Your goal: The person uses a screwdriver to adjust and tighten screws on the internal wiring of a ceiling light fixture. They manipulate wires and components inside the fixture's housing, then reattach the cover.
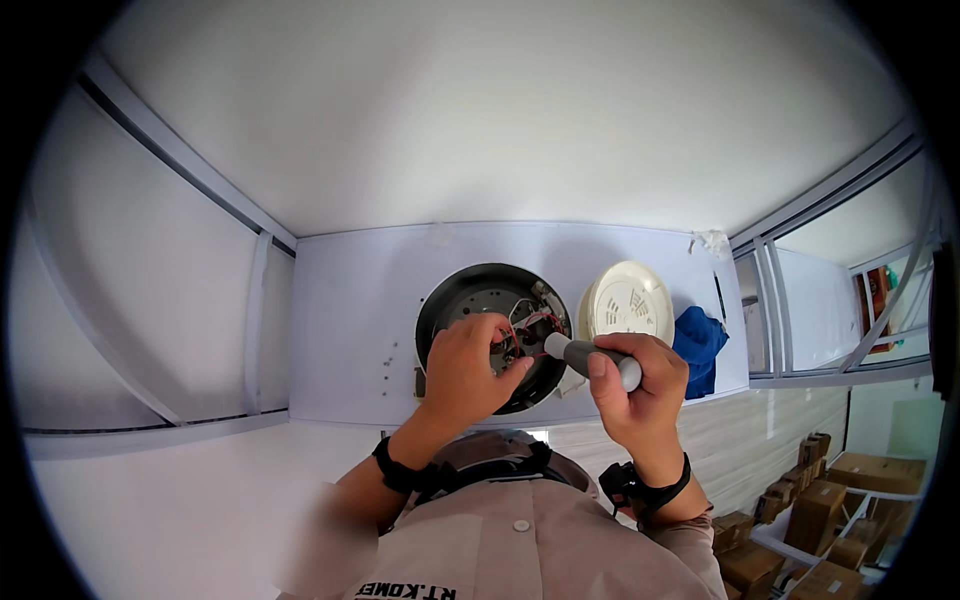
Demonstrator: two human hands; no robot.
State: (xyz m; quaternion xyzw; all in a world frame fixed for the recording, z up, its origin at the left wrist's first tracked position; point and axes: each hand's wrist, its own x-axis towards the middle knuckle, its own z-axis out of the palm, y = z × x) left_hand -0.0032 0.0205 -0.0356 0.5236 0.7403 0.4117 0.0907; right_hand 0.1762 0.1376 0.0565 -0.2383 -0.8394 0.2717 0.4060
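Observation:
A round, dark metal appliance housing (pixel 470 285) stands on the white table, its hollow side up. Red and white wires (pixel 540 320) and small fittings show inside it, mostly toward its right. Over the housing's left and middle, my left hand (pixel 465 365) reaches in with bent fingers and the thumb held apart. I see nothing clearly gripped there, though the fingertips are close to the wires. My right hand (pixel 640 390) is wrapped round the grey handle of a screwdriver (pixel 585 357). Its light collar points left into the housing, and the tip is hard to make out.
Right of the housing sits a cream plastic cover (pixel 628 300) with vent slots. A blue cloth (pixel 700 345) lies beyond it, near a thin dark rod (pixel 720 295) and crumpled clear plastic (pixel 712 241). Several small screws (pixel 389 364) lie left. Cardboard boxes (pixel 815 510) stand lower right.

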